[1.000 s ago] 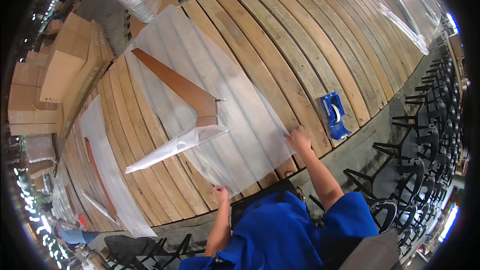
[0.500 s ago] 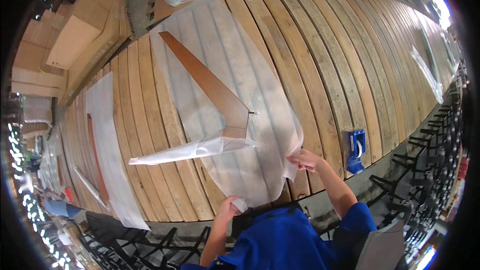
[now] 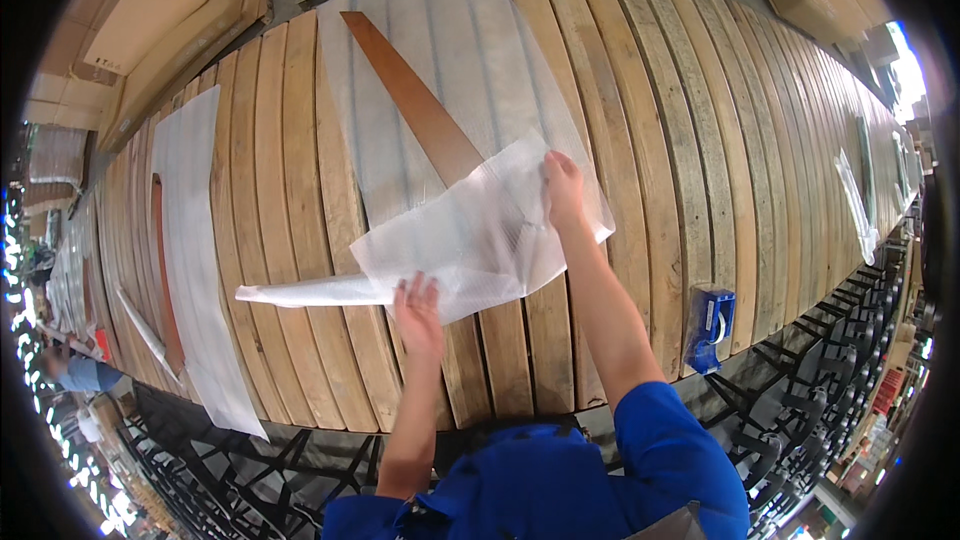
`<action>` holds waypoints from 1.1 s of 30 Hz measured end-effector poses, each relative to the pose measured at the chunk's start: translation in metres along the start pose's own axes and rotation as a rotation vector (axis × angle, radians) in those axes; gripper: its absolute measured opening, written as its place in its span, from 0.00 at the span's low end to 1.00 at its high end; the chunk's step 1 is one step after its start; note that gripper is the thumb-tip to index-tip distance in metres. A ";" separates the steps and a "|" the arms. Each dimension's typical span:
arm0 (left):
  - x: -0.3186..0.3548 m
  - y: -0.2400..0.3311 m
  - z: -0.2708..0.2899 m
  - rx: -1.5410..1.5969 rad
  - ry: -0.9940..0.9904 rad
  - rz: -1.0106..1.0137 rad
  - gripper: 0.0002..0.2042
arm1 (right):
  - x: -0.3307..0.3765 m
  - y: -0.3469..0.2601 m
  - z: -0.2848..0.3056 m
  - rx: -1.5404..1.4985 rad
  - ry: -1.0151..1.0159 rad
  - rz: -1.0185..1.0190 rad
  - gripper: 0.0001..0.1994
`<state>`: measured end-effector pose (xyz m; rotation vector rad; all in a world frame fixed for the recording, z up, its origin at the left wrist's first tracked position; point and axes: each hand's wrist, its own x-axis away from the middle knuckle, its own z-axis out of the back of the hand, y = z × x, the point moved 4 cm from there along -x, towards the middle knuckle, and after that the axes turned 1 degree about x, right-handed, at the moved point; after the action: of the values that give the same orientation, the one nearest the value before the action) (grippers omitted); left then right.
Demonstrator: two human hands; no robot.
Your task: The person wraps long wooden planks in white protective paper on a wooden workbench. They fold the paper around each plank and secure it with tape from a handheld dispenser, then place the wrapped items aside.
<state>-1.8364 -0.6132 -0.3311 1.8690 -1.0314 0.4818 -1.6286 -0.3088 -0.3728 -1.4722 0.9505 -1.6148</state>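
Observation:
A translucent white foam wrapping sheet [image 3: 440, 50] lies lengthwise on the slatted wooden table, its near end folded over an angled brown wooden piece [image 3: 415, 105]. That fold covers the piece's corner. The bare brown arm slants away to the far left; the other arm [image 3: 300, 292], wrapped in white, points left. My right hand [image 3: 565, 185] pinches the folded edge of the sheet at its right side. My left hand [image 3: 418, 315] has its fingers spread and rests on the fold's lower left, beside the wrapped arm.
A blue tape dispenser [image 3: 710, 330] stands near the table's right front edge. To the left lies another white sheet [image 3: 190, 160] with a brown piece [image 3: 165, 270]. Cardboard boxes [image 3: 150, 15] stand beyond the far left edge. Black metal frames [image 3: 775, 420] crowd below the near edge.
The sheet's near end has been brought up and away from me, over the brown piece's corner. Both hands have moved farther forward; my left hand has let go of the sheet's corner.

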 end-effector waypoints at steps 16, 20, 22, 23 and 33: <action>-0.025 -0.099 -0.170 -2.216 -1.208 -1.178 0.24 | 0.112 0.048 0.101 -0.284 0.341 -0.111 0.31; -0.048 -0.118 -0.208 -2.385 -1.295 -1.005 0.21 | 0.087 0.082 0.104 -0.412 0.431 -0.104 0.14; -0.057 -0.123 -0.215 -2.483 -1.311 -0.857 0.21 | 0.099 0.074 0.097 -0.311 0.434 -0.015 0.15; -0.058 -0.124 -0.217 -2.525 -1.324 -0.808 0.21 | 0.108 0.070 0.090 -0.185 0.330 -0.096 0.14; 0.007 -0.027 -0.088 -2.374 -1.246 -0.922 0.25 | 0.211 0.040 0.054 0.768 -0.505 0.774 0.19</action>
<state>-1.8031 -0.5345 -0.2964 -0.1039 -0.4234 -1.8563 -1.5874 -0.5169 -0.3101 -0.7511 0.4224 -0.8101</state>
